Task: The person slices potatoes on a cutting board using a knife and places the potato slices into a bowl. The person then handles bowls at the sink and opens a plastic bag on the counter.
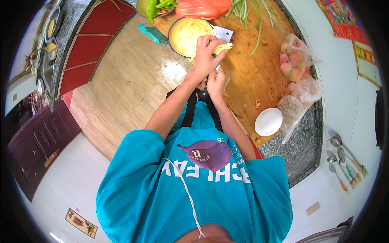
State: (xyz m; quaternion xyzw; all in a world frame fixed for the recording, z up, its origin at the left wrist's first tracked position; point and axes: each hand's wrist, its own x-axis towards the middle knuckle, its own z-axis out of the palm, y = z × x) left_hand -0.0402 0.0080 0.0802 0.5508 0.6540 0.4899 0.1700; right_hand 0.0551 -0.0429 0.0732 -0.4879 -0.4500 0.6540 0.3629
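Observation:
My left hand (208,54) is closed around pale yellow food strips (222,48), whose ends stick out to the right of the fingers. Closer to my body, my right hand (216,84) grips a cleaver (223,33). Its broad metal blade points away from me, partly behind the strips and my left hand; the handle is mostly covered. Just left of the blade stands a round basin (170,42) with a dark blue rim, filled with pale yellow cut food (187,34).
Beyond the basin are a red plastic bag (202,8), green peppers (162,6) and long green beans (247,14). A teal packet (152,34) lies left. Bagged fruit (291,60) and a white bowl (268,121) stand on the wooden counter (243,77) at right.

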